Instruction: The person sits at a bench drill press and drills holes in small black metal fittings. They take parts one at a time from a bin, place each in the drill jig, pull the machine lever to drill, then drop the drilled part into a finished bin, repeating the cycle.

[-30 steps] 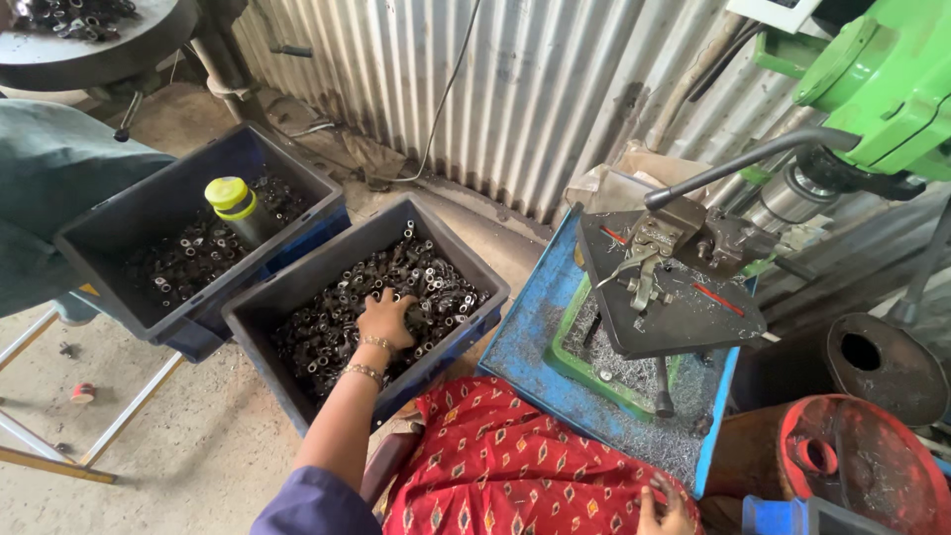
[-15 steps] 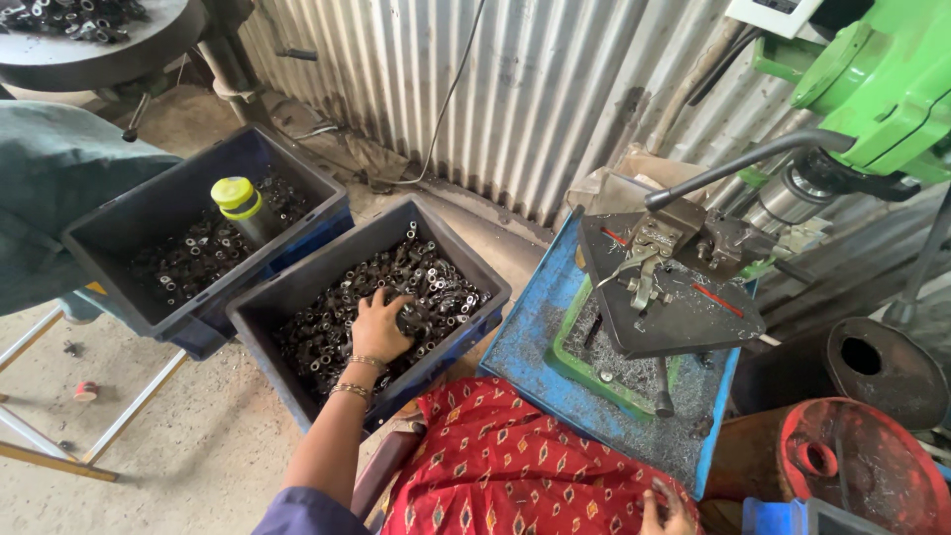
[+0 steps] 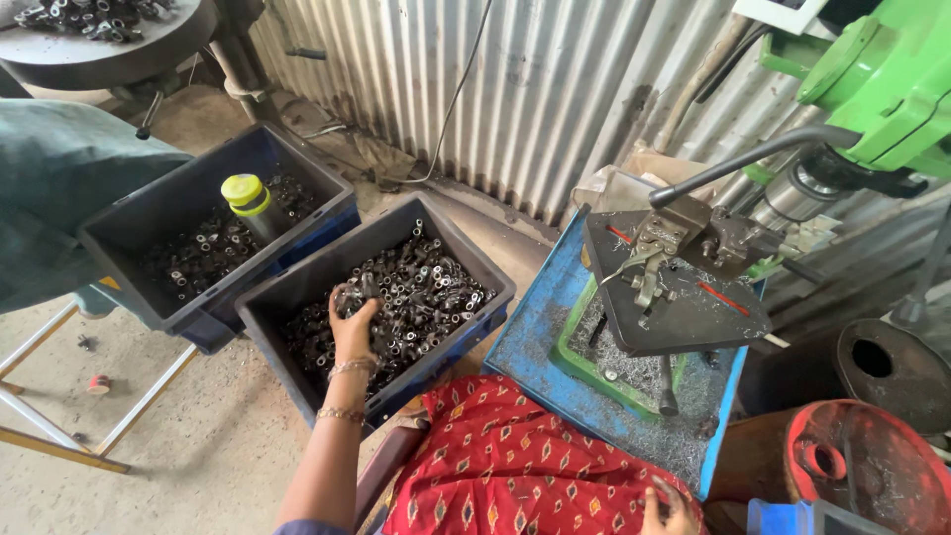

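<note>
1. The left hand (image 3: 355, 322) is closed around a clump of small dark metal parts (image 3: 416, 297), lifted just above the heap in the near crate (image 3: 297, 297). I'd say grab fewer at a time so none spill back.
2. Right hand (image 3: 666, 507) rests on the red patterned cloth (image 3: 505, 466) at the bottom edge; can't tell if it's open or curled.
3. The parts look like short tubes, but they're heaped every which way, so no shared long axis. Ones in the fist are too hidden to tell.
4. The far crate (image 3: 149, 213) to the left holds more, plus a yellow-capped bottle (image 3: 248, 203).
</note>
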The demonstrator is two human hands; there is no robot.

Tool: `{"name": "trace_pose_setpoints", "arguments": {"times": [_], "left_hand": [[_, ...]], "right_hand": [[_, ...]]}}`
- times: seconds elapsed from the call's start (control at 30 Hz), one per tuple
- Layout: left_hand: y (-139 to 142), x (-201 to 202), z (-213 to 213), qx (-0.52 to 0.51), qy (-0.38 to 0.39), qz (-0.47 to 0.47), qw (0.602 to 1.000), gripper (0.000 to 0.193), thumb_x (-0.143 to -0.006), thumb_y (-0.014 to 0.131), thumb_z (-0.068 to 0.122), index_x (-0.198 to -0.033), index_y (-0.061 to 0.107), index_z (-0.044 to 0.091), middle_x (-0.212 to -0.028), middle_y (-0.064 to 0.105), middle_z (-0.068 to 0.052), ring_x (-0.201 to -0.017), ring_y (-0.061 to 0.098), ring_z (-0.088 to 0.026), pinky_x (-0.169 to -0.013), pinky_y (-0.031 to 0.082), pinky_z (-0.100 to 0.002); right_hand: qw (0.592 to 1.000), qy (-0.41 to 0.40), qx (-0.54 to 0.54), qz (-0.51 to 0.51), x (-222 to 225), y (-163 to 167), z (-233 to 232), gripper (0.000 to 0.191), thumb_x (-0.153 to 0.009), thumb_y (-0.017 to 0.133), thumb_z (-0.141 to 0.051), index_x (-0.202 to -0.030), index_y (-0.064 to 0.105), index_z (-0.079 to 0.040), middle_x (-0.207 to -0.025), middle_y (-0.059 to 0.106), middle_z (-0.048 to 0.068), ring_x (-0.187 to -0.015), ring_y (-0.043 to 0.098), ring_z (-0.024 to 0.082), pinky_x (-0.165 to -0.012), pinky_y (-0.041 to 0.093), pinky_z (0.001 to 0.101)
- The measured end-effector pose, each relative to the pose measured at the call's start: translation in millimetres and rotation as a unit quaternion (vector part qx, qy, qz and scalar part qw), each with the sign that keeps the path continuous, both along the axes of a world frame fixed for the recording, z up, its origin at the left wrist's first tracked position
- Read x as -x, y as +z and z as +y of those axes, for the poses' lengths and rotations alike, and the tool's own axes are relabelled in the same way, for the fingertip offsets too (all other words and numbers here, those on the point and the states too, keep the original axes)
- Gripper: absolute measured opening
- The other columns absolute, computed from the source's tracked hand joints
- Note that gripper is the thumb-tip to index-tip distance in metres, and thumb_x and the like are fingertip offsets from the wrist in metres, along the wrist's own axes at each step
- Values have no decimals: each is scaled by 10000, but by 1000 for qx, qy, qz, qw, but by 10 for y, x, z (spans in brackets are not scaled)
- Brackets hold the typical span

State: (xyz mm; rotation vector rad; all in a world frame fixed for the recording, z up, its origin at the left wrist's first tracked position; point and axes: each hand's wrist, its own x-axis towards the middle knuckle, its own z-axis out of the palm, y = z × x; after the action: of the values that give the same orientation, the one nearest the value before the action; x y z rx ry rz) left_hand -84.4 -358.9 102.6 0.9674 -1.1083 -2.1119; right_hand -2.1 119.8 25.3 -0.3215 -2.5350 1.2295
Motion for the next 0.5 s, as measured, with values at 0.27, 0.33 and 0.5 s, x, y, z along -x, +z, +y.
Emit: {"name": "trace_pose_setpoints", "arguments": {"times": [0.27, 0.33, 0.5], "left_hand": [[-100, -136, 691, -80, -135, 106, 982, 621, -744, 682, -27, -1295, 529, 216, -993, 649, -46, -793, 671, -174, -623, 584, -366], [-143, -177, 1008, -129, -200, 158, 958, 613, -746, 684, -24, -1288, 519, 210, -977, 638, -70, -791, 667, -202, -628, 598, -376], [-143, -359, 2154, -190, -341, 51, 919, 669, -622, 686, -31, -1192, 532, 286, -996, 645, -51, -788, 644, -232, -593, 568, -380]], "right_hand": [[997, -17, 0, -69, 2, 4, 8, 320, -858, 768, -275, -1162, 780, -174, -944, 807, 98, -744, 761, 186, -716, 596, 320], [967, 22, 223, -122, 14, 27, -64, 432, -884, 722, -289, -1294, 709, -152, -965, 829, 128, -855, 779, 178, -783, 590, 303], [745, 50, 650, -137, 14, 320, -670, 606, -903, 580, -432, -1398, 568, -83, -1281, 685, 121, -1108, 677, 288, -946, 525, 476]]}}
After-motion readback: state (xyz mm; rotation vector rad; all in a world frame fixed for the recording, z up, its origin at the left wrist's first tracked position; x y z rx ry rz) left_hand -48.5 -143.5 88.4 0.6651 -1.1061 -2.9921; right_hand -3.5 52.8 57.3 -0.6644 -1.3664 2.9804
